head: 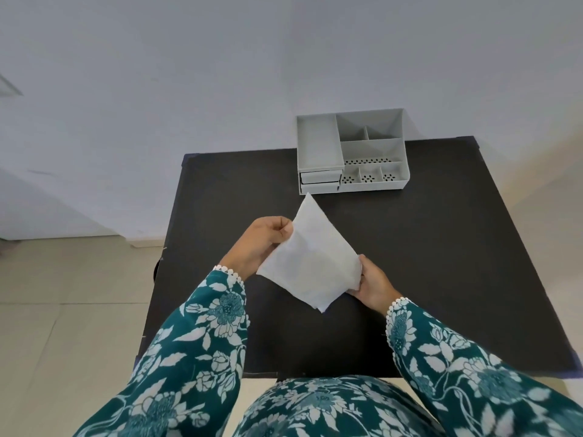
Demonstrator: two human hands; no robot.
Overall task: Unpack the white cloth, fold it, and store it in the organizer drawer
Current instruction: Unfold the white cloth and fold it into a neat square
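Note:
A folded white cloth is held up above the black table, tilted like a diamond with one corner pointing toward the organizer. My left hand pinches its upper left edge. Fingers of my right hand grip its lower right edge. The grey organizer stands at the table's far edge, with two small drawers stacked at its front left; both look pushed in.
The organizer has several open compartments on top, some with perforated floors. A pale wall rises behind the table. Tiled floor lies to the left and right. My patterned teal sleeves and lap fill the bottom of the view.

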